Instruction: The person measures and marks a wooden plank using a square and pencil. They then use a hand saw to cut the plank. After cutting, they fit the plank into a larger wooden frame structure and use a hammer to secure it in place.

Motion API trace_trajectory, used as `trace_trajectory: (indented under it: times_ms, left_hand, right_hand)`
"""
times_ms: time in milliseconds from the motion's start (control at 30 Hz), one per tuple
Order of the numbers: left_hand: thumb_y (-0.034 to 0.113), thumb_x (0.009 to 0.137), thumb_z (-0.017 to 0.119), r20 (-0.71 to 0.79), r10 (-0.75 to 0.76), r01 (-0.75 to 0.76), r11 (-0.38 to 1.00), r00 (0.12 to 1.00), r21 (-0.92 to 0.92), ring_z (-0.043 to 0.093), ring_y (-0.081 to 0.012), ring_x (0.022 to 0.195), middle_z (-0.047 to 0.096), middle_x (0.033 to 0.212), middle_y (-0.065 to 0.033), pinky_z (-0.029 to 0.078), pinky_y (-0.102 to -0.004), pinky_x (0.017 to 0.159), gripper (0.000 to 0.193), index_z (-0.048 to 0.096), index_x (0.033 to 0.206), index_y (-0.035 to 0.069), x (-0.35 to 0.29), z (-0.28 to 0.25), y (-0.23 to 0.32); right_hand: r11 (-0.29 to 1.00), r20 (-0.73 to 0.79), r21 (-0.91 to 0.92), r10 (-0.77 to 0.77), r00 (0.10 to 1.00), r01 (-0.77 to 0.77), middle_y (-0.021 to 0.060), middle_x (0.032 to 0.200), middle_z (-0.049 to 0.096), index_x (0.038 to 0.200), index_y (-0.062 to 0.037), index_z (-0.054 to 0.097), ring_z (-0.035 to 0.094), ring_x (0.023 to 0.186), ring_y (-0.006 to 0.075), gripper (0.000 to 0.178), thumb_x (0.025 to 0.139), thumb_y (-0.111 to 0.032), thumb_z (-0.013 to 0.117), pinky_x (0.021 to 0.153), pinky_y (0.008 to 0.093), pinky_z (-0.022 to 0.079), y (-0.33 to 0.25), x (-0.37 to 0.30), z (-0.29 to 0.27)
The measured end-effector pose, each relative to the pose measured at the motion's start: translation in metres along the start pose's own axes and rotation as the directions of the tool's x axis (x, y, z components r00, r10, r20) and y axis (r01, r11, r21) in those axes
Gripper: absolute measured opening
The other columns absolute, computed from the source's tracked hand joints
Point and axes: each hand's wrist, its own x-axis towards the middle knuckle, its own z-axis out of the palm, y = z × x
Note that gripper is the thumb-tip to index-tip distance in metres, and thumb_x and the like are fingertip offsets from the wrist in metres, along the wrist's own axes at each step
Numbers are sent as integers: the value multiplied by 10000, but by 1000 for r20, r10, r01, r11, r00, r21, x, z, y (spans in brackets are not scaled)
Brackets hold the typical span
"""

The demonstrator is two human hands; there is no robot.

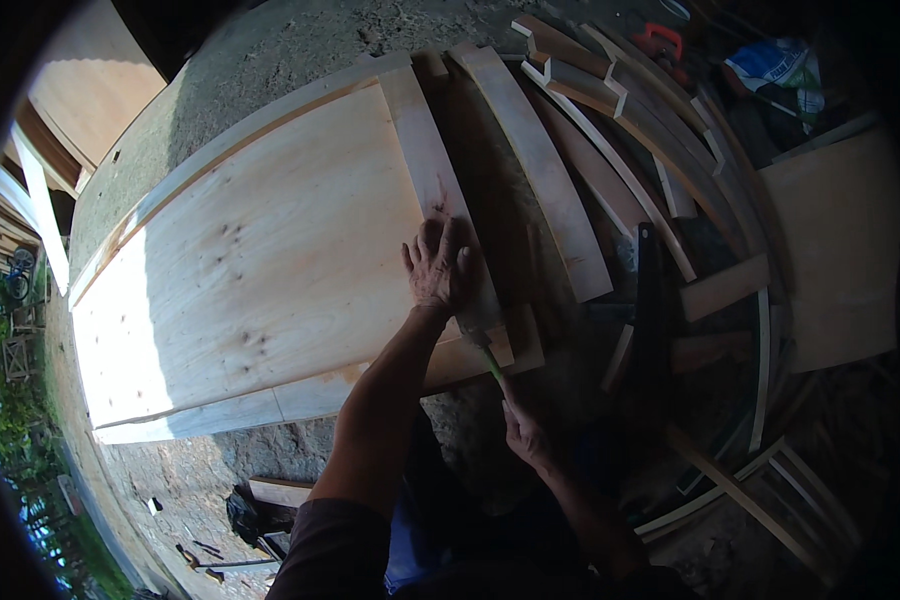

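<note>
A large pale plywood panel (pixel 280 230) lies framed by wooden strips. My left hand (pixel 438 268) rests on the right-hand wooden rail (pixel 425 150) of that frame, fingers spread and pressing flat on the wood. My right hand (pixel 526 436) is closed around a green-handled tool (pixel 494 362). The tool's dim, blurred head is at the panel's near right corner, beside the joint of the right rail and the near wooden strip (pixel 315 392). I cannot make out the exact shape of the head.
Right of the panel lie a loose board (pixel 545 170) and several notched wooden pieces (pixel 630 95). A dark handsaw (pixel 650 300) lies among offcuts. Farther right are a plywood sheet (pixel 830 250) and a blue-white sack (pixel 780 75). A black bag (pixel 245 512) sits at the lower left.
</note>
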Motion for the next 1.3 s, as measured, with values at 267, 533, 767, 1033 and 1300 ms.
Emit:
trace_trajectory:
  times_ms: [267,533,767,1033,1300]
  left_hand:
    - [556,995,400,27,-147,149,985,989,-85,201,-356,1518,192,1651,-197,121,-535,1226,762,205,1608,148,-20,5,11]
    - [534,999,398,2,-127,127,992,992,-6,148,-366,1536,159,1656,-223,111,-520,1234,804,184,1597,42,-25,8,18]
    - [528,960,502,-21,-61,61,998,998,-3,137,-487,1503,88,1605,-371,137,-520,1232,904,129,1586,-8,-19,7,43]
    - [398,929,581,5,-113,100,856,994,-507,226,-431,1483,335,1551,-246,198,-580,1184,831,202,1581,50,-22,45,-5]
    - [487,943,530,38,26,-13,954,999,-300,229,-415,1478,313,1580,-215,158,-588,1194,814,243,1576,64,-37,51,3]
  right_hand:
    - [132,419,783,610,673,-607,-28,640,450,1618,-277,178,397,436,58,543,1107,-257,363,405,240,417,3,2,-26]
    - [121,483,725,612,626,-678,-42,639,412,1619,-291,160,374,451,51,549,1110,-314,364,398,241,399,27,10,-28]
    - [903,-115,286,364,924,-320,119,992,560,1581,-140,275,572,716,181,525,1088,-266,405,656,351,527,29,49,-10]
    - [997,18,67,24,1000,-25,258,1094,630,1546,-67,324,663,933,397,702,909,-133,613,789,472,527,-33,257,54]
    - [996,226,40,-86,970,79,258,998,633,1544,-69,340,657,891,398,705,881,-100,577,812,459,533,-21,416,197]
